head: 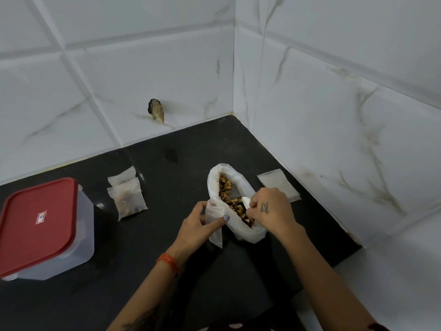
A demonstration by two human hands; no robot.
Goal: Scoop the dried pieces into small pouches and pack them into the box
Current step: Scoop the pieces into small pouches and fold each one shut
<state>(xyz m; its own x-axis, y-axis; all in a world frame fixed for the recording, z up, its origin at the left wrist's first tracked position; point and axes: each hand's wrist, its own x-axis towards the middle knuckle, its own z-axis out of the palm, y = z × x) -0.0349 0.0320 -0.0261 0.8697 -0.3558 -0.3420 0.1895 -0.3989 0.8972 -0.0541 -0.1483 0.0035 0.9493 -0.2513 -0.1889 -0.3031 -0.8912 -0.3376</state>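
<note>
Head view. Black countertop (167, 259) in a corner of white marbled wall tiles (143, 75). Centre: a white plastic bag (248, 235) with its mouth rolled open, lying on the counter, holding brown-yellow dried pieces (225, 187).

Left of it, two filled small pouches (128, 199), translucent, one overlapping the other, brownish content visible in the nearer one. Right of the bag, near the wall, a flat stack of empty pouches (279, 185).

Far left: the box (81, 235), a clear plastic container with a red lid (35, 225) on it; contents can't be made out.

My left hand (198, 228) pinches an empty pouch (216, 225) between thumb and fingers, holding it upright just against the bag's near-left rim. An orange thread band (168, 260) sits on that wrist.

My right hand (269, 209) reaches into the bag's mouth, fingers curled around a small white scoop (245, 201); its tip sits among the dried pieces. Can't tell if the scoop is loaded.

A dark chipped hole (156, 110) in the back wall tile above the counter.
</note>
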